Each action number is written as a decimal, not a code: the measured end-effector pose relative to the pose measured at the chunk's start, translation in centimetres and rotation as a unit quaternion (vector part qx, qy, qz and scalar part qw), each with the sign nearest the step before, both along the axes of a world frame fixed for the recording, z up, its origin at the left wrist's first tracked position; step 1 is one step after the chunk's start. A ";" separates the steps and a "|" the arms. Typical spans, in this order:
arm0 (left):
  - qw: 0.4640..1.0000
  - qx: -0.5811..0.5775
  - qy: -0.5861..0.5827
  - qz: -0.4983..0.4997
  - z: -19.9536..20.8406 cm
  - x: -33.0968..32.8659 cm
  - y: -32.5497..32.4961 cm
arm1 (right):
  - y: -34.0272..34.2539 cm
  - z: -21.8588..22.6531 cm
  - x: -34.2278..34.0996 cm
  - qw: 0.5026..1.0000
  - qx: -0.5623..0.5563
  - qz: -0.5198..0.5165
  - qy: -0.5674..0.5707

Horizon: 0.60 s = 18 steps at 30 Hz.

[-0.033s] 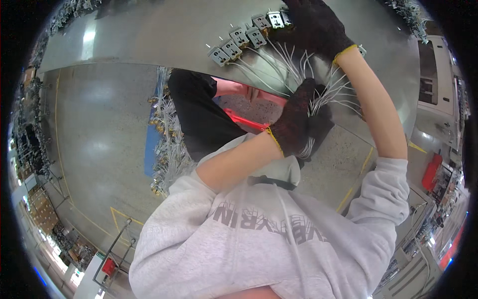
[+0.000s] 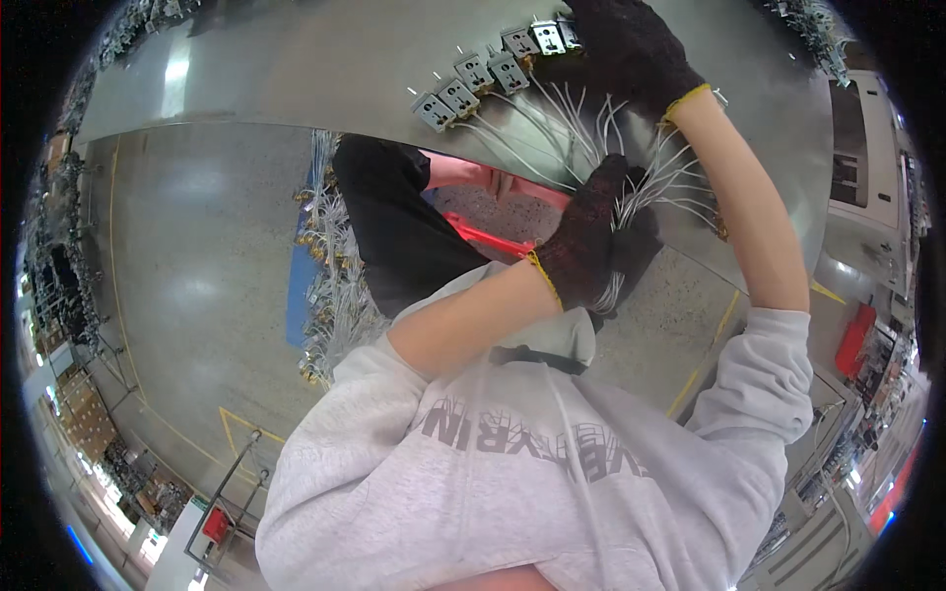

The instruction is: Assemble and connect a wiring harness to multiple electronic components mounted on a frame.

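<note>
A slight shift to the right has been made by the right hand, in a dark glove with a yellow cuff (image 2: 636, 64), and by the nearest of the small silver rectangular metal boxes with dark round holes (image 2: 457, 97); the left hand, gloved alike (image 2: 583, 241), is left almost where it was. The hands are held apart. The left is wrapped around a bundle of thin pale-grey wires (image 2: 645, 189) at the edge of the smooth grey metal table (image 2: 276, 74), its fingertips being partly hidden. The right is placed over the boxes at the far end of the row; its fingers are cut off by the upper border and lost in dark knit, so whether anything is gripped cannot be told. The boxes are lined up on the table, wires being led from them toward the left hand; those beneath the right hand are covered. On the light-grey hooded sweatshirt (image 2: 493, 492), dark block lettering is seen upside down, broken by folds. Any markings on the boxes are too small to be read.
</note>
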State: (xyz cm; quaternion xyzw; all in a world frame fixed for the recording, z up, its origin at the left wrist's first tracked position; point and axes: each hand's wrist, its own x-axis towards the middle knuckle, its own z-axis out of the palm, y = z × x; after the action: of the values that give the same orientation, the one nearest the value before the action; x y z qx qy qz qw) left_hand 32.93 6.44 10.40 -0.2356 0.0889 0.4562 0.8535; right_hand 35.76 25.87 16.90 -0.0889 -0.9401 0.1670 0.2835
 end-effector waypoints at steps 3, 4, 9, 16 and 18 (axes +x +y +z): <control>0.997 0.012 0.075 -0.004 0.6 -0.3 -0.2 | -1.0 0.6 -1.3 0.955 0.040 -0.127 -0.264; 0.997 0.012 0.074 -0.002 0.5 -0.3 -0.2 | -0.5 0.3 -1.1 0.965 0.039 -0.087 -0.245; 0.994 0.012 0.108 -0.005 0.7 -0.4 -0.2 | -1.3 -0.7 -0.6 0.962 0.095 -0.119 -0.226; 0.993 0.011 0.112 -0.016 -0.2 -0.1 -0.4 | -0.4 1.5 -2.7 0.966 0.109 -0.020 -0.232; 0.989 0.007 0.148 -0.017 -0.1 0.1 -0.4 | -0.5 1.8 -3.4 0.978 0.123 0.096 -0.137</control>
State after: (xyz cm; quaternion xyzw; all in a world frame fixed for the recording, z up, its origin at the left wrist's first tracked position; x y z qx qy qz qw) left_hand 32.99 6.08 10.31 -0.1581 0.2147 0.4717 0.8404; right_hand 32.35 25.39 18.65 0.0154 -0.9876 0.0629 0.1430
